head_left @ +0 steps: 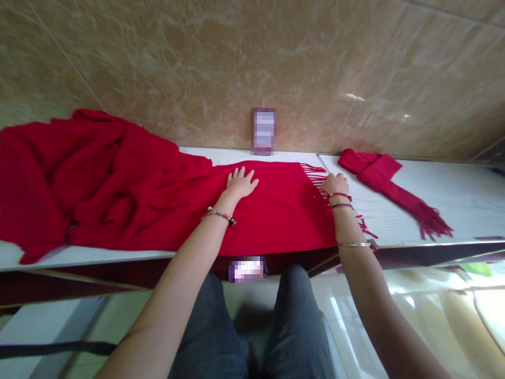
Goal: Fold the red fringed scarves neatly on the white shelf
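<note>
Partly flat, a fringed red cloth (280, 216) lies under the left hand (241, 183)

The cloth stretches along a white tabletop (442, 181) below a tan wall (189, 68), smooth near its fringe (313, 169) and rumpled into a heap toward the left. The left hand rests on the smooth part, fingers spread, grasping nothing. The right hand (336, 184) is curled at the fringe; whether it pinches any strands, I cannot tell. A smaller red scarf (379, 176) lies folded beyond it, to the right.

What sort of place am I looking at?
An indoor room, perhaps a home or shop: a marble-patterned tiled wall, a narrow white tabletop against it, and a glossy floor.
</note>
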A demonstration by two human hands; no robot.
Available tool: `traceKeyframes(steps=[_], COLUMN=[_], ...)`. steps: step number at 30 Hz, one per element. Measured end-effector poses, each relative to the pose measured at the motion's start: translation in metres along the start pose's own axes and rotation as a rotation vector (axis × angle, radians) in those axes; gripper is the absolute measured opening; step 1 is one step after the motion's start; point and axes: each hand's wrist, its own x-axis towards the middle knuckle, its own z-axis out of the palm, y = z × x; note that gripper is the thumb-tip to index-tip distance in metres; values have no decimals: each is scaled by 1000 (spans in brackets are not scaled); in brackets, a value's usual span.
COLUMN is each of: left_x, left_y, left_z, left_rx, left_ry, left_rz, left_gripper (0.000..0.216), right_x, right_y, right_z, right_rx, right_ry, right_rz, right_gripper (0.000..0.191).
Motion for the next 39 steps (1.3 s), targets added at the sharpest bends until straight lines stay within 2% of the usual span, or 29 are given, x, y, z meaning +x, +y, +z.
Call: traceKeyframes(steps=[3, 5, 7, 9, 11, 13, 15, 17, 19, 22, 26, 32, 34, 37, 39], left_x=[0, -1, -2, -2, -2, -1, -1, -1, -1, -1, 0, 0, -1, -2, -2], left_y=[0, 0, 0, 0, 0, 0, 0, 0, 0, 0, 0, 0, 0, 0, 0], left_z=[0, 0, 0, -1, -1, 0, 0, 0, 0, 0, 1, 1, 0, -1, -1], left_rx=[2, 6, 8, 9, 9, 10, 11, 13, 14, 12, 14, 12, 12, 15, 18], left_ry=[3, 4, 5, 7, 11, 12, 14, 16, 14, 8, 16, 22, 22, 16, 18], left_rz=[3, 2, 2, 3, 3, 6, 13, 17, 14, 7, 14, 13, 15, 12, 12], left_gripper=[60, 60, 60, 59, 59, 59, 59, 59, 59, 59, 60, 60, 60, 59, 59], right_x=[4, 5, 5, 5, 5, 5, 4, 3, -2, -13, -24, -11, -12, -22, -29], right_y=[-7, -14, -18, -16, -9, -2, 1, -1, -9, -25, -35, -14, -12, -23, -32], right_z=[2, 7, 13, 17, 18, 17, 14, 9, 3, -3, -1, 5, 4, 1, 0], right_rx=[75, 93, 70, 49, 60, 77, 98, 125, 140, 88, -56, -55, -52, -60, -41], right_ry=[110, 52, -65, -138, -154, -116, -36, 62, 115, 42, -90, -100, -18, 152, 165], right_rz=[-174, -345, -437, -373, -197, -29, 39, -14, -137, -219, -147, 75, 89, -114, -251], right_gripper=[43, 42, 42, 45, 47, 47, 45, 45, 44, 41, 42, 44, 44, 42, 42])
